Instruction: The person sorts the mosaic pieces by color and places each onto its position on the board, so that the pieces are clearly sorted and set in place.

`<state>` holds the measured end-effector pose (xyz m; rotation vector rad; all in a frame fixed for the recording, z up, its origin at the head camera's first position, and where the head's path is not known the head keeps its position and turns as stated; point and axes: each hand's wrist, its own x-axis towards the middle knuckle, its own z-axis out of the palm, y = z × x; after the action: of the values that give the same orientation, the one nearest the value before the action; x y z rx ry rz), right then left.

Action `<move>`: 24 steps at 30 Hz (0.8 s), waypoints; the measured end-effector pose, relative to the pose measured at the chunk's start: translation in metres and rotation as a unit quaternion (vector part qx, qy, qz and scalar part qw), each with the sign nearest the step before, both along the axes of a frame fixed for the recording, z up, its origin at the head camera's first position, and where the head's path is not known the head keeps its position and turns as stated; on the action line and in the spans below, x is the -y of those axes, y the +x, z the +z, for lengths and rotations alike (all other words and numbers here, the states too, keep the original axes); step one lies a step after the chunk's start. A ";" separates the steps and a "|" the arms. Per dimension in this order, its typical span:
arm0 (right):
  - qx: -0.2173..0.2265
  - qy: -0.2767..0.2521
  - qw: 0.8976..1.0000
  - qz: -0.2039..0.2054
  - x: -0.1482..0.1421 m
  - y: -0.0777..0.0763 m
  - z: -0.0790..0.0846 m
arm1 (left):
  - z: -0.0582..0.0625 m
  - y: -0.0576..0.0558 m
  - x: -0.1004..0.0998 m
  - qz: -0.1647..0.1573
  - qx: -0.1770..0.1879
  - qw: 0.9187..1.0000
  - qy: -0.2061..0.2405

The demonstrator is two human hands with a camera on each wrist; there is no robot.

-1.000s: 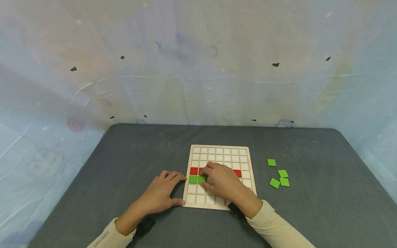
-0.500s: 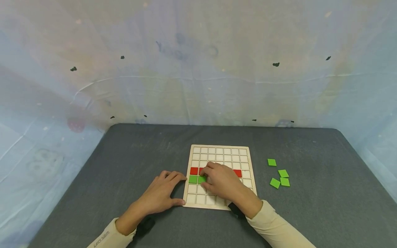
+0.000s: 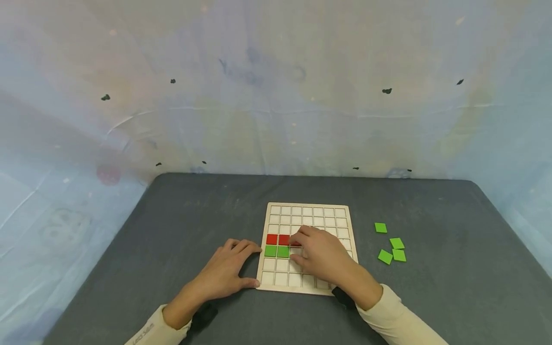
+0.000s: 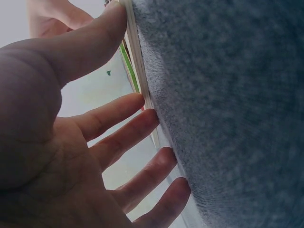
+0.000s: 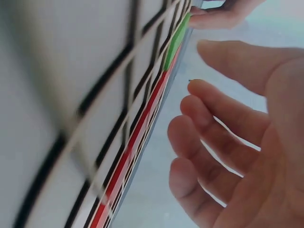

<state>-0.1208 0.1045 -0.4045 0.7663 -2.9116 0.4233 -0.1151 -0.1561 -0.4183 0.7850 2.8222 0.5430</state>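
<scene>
Bracing the left edge of the wooden grid board (image 3: 284,264), the left hand (image 3: 224,273) has its fingers spread, the thumb tip touching the edge beside the near left corner and the index fingertip at the same edge farther up. Over the middle of the board hangs the right hand (image 3: 321,254), its fingers slightly bent and set close, the thumb standing apart from the index finger; whether any fingertip touches the board I cannot tell. The board lies flat on the dark grey table (image 3: 431,215), divided into 7 rows and 7 columns. In its 4th row from the far side, red tiles (image 3: 272,239) run from the left edge until the right hand covers them, so their full count cannot be read in the head view. Directly below, on the near side of the red row, 2 green tiles (image 3: 282,251) fill the board's leftmost squares. Right of the board lie 4 loose green tiles (image 3: 398,255), 3 of them clustered and 1 a little farther back. Behind the board, past the table, hangs a pale patterned cloth (image 3: 276,72).
</scene>
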 end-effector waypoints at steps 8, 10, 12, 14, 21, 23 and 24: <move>0.010 0.003 1.000 -0.029 -0.041 0.006 0.003 | 0.000 0.000 0.001 -0.002 0.000 1.000 0.007; 0.009 0.003 0.999 -0.035 -0.054 0.007 0.003 | 0.000 0.001 0.001 -0.003 0.001 1.000 0.007; 0.008 0.002 0.999 -0.043 -0.067 0.009 0.002 | 0.000 0.001 0.001 -0.003 0.000 1.000 0.007; 0.015 -0.004 0.999 -0.049 -0.080 0.011 0.001 | -0.001 0.001 0.001 -0.002 -0.001 1.000 0.005; 0.030 0.016 0.997 -0.070 -0.126 0.016 0.000 | 0.000 0.001 0.001 0.002 0.006 1.000 0.004; 0.018 0.029 0.997 -0.073 -0.140 0.017 0.000 | 0.000 0.001 0.001 0.004 0.009 1.000 0.007; 0.012 0.034 0.997 -0.074 -0.147 0.017 -0.001 | 0.000 0.001 0.001 0.004 0.009 1.000 0.007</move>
<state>-0.1036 0.2514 -0.4053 0.5520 -2.9934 0.3227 -0.1145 -0.1570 -0.4178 0.7689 2.8086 0.5700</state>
